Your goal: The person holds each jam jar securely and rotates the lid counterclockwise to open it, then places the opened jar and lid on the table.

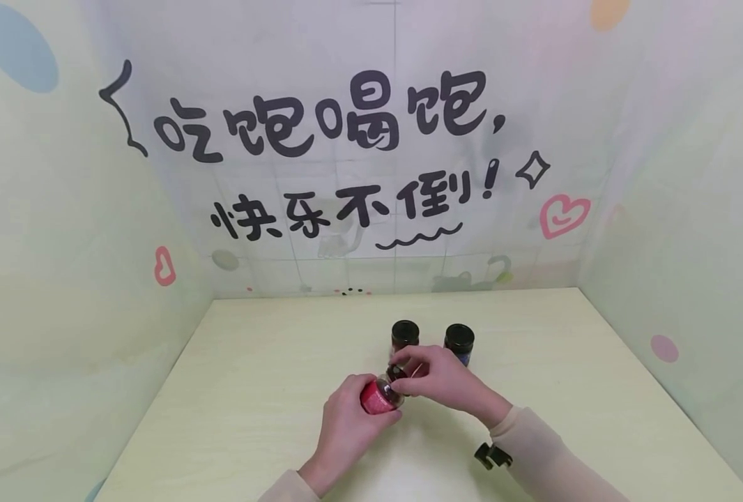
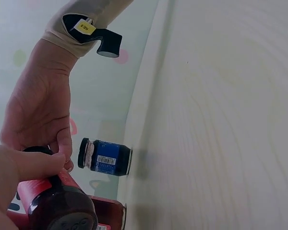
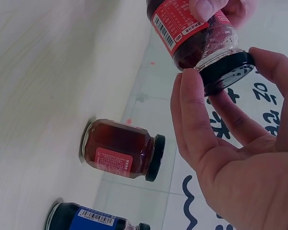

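Above the table, my left hand (image 1: 346, 418) grips a glass jar (image 1: 376, 399) with a red label and dark contents. The jar is tilted, its black lid (image 3: 226, 72) pointing toward my right hand (image 1: 442, 376). Thumb and fingers of that hand hold the lid by its rim, as the right wrist view shows. The lid sits on the jar's neck; whether it is loose I cannot tell. In the left wrist view the dark jar base (image 2: 62, 208) faces the camera, and my left thumb (image 2: 38, 164) lies across the jar's side.
Behind my hands, a red-brown jar (image 3: 120, 148) with a black lid stands upright on the pale wooden table (image 1: 271, 362). To its right stands a blue-labelled jar (image 2: 108, 157), also lidded. Printed cloth walls (image 1: 672, 279) enclose the table's back and sides.
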Motion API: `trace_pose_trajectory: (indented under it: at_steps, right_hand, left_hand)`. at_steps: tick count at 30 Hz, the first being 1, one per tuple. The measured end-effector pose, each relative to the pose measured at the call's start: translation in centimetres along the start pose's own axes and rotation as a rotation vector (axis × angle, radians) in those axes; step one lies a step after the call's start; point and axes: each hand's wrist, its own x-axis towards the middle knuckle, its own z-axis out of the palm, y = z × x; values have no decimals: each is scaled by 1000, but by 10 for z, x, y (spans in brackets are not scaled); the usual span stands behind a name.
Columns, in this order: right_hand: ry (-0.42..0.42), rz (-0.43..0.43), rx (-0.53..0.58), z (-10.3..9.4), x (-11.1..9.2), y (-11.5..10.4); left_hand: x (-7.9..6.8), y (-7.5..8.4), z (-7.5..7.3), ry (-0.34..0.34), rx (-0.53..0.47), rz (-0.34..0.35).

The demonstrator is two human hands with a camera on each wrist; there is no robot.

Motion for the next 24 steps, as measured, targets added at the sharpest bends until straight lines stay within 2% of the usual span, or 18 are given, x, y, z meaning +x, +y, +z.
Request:
trace_pose_trajectory:
  at_steps: [8, 14, 24]
  right_hand:
    - [-16, -12, 28, 0, -1, 2]
    - [-11, -58, 87, 0, -2, -1]
    - [18, -51, 164, -4, -2, 6]
  left_hand:
    - [-1, -1, -1, -8, 11, -1]
    - [1, -2, -2, -8, 4, -33]
    - [3, -6, -2, 16, -32, -73]
